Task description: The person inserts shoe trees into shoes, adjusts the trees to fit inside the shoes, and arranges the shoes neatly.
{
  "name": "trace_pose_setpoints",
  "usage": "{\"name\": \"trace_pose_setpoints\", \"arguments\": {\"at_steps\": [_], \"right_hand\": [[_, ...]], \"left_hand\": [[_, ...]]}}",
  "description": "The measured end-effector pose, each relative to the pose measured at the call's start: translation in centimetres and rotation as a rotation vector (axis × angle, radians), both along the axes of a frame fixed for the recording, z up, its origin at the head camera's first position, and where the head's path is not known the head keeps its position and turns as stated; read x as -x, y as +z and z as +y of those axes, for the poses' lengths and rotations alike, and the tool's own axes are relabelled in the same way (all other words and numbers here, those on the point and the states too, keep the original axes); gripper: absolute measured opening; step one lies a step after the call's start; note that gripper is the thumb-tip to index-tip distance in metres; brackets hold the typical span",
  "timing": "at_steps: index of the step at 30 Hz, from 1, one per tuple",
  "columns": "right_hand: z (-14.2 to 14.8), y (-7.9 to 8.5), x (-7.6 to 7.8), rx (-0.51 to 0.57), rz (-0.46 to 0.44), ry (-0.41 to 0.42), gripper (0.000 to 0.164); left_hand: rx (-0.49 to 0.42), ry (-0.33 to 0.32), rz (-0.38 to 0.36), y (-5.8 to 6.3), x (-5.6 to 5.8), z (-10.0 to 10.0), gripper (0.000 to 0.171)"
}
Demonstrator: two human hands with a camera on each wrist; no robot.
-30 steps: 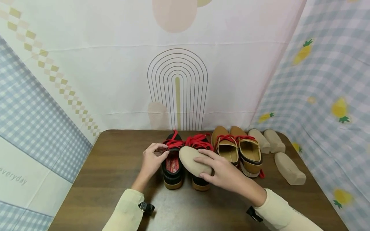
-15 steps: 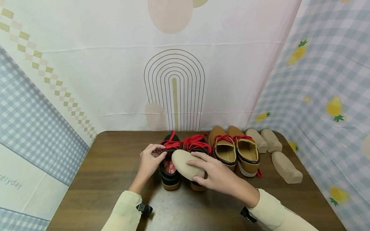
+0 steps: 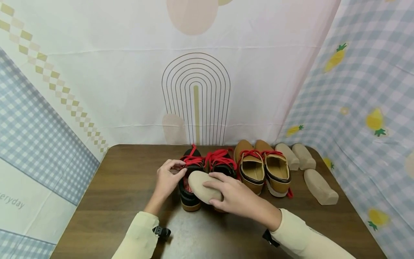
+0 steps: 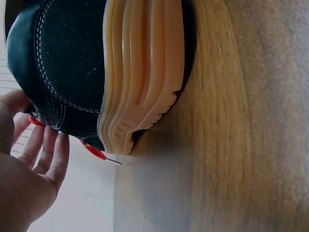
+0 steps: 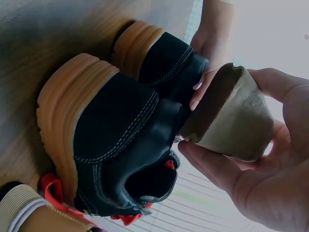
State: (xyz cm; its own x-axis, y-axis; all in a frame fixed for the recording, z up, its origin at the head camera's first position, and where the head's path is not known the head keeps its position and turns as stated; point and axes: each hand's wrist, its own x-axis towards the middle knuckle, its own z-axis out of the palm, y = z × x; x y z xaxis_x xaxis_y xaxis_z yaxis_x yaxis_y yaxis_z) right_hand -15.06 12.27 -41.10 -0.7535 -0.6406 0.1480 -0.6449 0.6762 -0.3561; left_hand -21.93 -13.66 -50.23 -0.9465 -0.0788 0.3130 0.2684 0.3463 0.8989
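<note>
Two black shoes with red laces stand side by side, the left black shoe [image 3: 190, 200] partly under a beige moulded shoe insert [image 3: 202, 189]. My right hand [image 3: 237, 196] grips that insert, thumb on one side and fingers over the other. Its rounded end overlaps the left shoe's opening, while the right wrist view shows its blunt, hollow-edged end [image 5: 241, 116]. At the left shoe's lace area, my left hand [image 3: 166, 181] pinches the upper between thumb and fingers. In the left wrist view the black shoe [image 4: 72, 53] shows its tan sole and a red lace end [image 4: 94, 151].
Right of the black pair stand two tan shoes [image 3: 253, 171] with red laces. Beyond them lie three more beige shoe inserts [image 3: 320, 189] near the right edge of the brown wooden table [image 3: 129, 180]. Patterned cloth [image 3: 258, 72] hangs behind and on both sides.
My right hand has moved left with the shoe insert, from over the right black shoe toward the left shoe's opening. The left hand stays at the left shoe's laces.
</note>
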Motion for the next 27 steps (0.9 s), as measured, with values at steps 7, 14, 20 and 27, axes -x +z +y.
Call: {"name": "trace_pose_setpoints", "arguments": {"at_steps": [7,14,20,27], "right_hand": [[-1.3,-0.1,0.1,-0.038,0.0,-0.03,0.048],[-2.2,-0.6,0.1,-0.087,0.03,-0.065,0.048],[-3.0,-0.7,0.3,-0.086,0.082,-0.076,0.052],[-3.7,-0.6,0.4,-0.089,0.082,-0.078,0.062]], "left_hand": [[0.0,-0.013,-0.011,0.3,-0.2,0.0,0.016],[-0.006,-0.019,-0.019,0.4,-0.3,0.1,0.016],[-0.015,-0.018,-0.009,0.4,-0.2,0.1,0.016],[-0.014,-0.009,-0.001,0.5,-0.2,0.1,0.016]]}}
